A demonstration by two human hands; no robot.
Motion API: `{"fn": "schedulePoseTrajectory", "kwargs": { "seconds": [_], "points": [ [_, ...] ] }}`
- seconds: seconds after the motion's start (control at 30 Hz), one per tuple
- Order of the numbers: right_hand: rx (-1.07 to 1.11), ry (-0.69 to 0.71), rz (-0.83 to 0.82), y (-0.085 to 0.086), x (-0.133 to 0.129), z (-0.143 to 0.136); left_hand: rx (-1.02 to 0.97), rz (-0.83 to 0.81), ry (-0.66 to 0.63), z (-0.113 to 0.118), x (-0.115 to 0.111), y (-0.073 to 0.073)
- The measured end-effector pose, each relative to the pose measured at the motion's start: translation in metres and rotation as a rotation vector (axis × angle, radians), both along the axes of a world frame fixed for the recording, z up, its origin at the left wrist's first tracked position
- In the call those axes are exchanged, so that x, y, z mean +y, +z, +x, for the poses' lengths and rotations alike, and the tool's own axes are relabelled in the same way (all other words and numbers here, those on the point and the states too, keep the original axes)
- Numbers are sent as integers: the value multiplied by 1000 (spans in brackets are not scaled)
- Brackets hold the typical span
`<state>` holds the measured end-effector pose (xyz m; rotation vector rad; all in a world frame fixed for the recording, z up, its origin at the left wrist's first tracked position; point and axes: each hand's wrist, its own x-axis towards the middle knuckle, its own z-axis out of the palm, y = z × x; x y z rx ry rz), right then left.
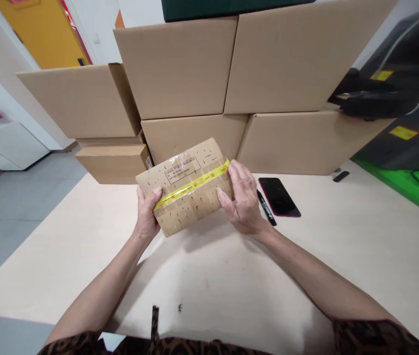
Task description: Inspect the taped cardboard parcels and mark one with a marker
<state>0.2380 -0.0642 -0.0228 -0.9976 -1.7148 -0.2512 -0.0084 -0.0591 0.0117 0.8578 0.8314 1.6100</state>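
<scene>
A small brown cardboard box (180, 207) is held tilted above the table, its left end lower than its right. Yellow tape with red print runs along its length, and a printed label frame and many short dark marks cover its faces. My left hand (147, 211) grips the left end, thumb on the taped face and fingers behind. At the right end, my right hand (244, 199) is closed on the box with its thumb on the near face and its fingers at the edge.
Large cardboard cartons (187, 69) are stacked along the table's back. A smaller flat carton (111, 165) lies at the left. Right of my right hand are a black marker (267, 209) and a phone (279, 196). A small black object (341, 176) lies farther right on the pale table (202, 286).
</scene>
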Motion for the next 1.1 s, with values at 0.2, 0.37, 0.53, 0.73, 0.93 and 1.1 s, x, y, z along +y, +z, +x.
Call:
{"fn": "schedulePoseTrajectory", "kwargs": {
  "seconds": [0.2, 0.37, 0.53, 0.73, 0.93, 1.1],
  "points": [
    [239, 100, -263, 3, -2, -2, 16, -1, 17, 2, -2, -4],
    [496, 148, -319, 14, -1, 3, -1, -29, -14, 4, -4, -5],
    [529, 112, -186, 22, 0, 3, 24, -8, -13, 7, -8, -4],
    [325, -46, -80, 26, -2, 5, 22, -34, -57, 11, -10, -8],
    [223, -73, -164, 16, 6, 7, 73, 43, -18, 14, -9, -15],
    [214, -33, -323, 15, 7, 9, 106, 22, 14, 11, -6, -16]
  ]
}}
